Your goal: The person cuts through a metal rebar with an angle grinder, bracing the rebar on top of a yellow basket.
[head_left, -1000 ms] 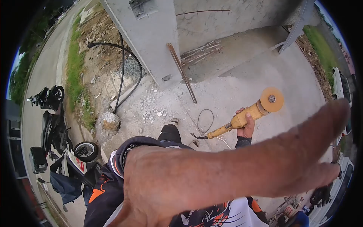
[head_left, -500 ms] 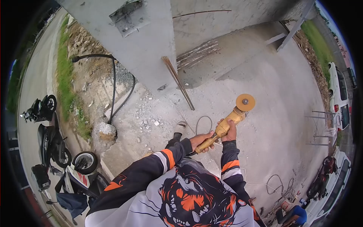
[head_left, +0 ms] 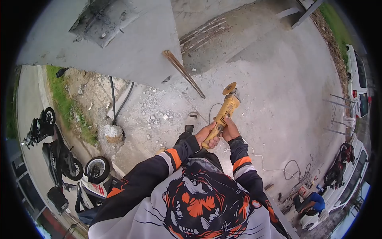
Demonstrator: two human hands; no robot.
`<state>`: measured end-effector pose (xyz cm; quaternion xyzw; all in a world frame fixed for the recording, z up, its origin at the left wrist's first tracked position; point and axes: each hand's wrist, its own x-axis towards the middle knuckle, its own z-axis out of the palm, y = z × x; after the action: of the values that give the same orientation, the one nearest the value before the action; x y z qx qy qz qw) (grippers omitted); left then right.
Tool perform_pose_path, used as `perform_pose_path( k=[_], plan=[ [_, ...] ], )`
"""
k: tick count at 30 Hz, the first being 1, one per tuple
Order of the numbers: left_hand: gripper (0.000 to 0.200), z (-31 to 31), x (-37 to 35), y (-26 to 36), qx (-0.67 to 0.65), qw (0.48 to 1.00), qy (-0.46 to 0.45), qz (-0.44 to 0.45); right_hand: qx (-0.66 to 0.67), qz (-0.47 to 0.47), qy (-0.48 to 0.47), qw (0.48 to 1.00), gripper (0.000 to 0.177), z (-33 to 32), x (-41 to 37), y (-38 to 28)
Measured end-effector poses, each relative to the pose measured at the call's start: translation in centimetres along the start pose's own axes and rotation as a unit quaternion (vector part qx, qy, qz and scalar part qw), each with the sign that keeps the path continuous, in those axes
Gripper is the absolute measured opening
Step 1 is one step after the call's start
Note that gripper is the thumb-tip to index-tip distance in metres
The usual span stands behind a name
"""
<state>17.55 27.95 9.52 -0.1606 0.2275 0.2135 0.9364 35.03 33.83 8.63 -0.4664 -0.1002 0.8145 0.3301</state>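
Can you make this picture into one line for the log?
yellow grinder: held two-handed | left hand: gripping rear end | right hand: gripping nearer the disc | disc: at far end

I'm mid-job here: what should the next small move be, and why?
Probably raise the long yellow angle grinder toward the grey concrete column: the bare left hand grips its rear handle, the bare right hand its body, and its round tan disc, at the far end, appears to touch nothing.

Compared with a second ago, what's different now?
The left hand, raised near the camera then, has come down and taken hold of the rear handle of the grinder. The disc has tilted more edge-on. The right hand still holds the grinder; rods stayed put.
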Motion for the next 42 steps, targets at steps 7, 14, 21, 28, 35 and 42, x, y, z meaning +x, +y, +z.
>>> perform_pose_path(
  k=[7,14,21,28,35,42],
  plan=[
    [0.071,0.1,-1.5,2.4,0.014,0.999,0.040,-0.002,-0.090,0.019,-0.046,0.995,0.049,0.9,-0.2,2.1],
    [0.080,-0.5,-3.1,2.7,0.154,0.984,0.079,0.035,-0.095,0.004,-0.035,0.995,0.060,1.8,-0.2,3.5],
    [0.094,-1.1,-2.0,2.1,0.406,0.897,0.166,0.051,0.089,0.041,0.050,0.994,0.053,-1.6,5.3,0.8],
    [0.074,-9.4,-0.7,17.9,0.460,0.687,0.443,0.347,0.113,-0.020,0.130,0.985,0.035,-4.4,3.8,0.5],
    [0.058,-9.0,-3.4,33.2,0.497,0.487,0.603,0.388,0.027,-0.141,0.204,0.968,0.034,-9.7,-3.5,-1.5],
    [0.044,-11.0,-2.7,28.5,0.392,0.429,0.659,0.477,-0.004,-0.163,0.224,0.961,0.036,-13.6,-8.6,-4.0]
  ],
)
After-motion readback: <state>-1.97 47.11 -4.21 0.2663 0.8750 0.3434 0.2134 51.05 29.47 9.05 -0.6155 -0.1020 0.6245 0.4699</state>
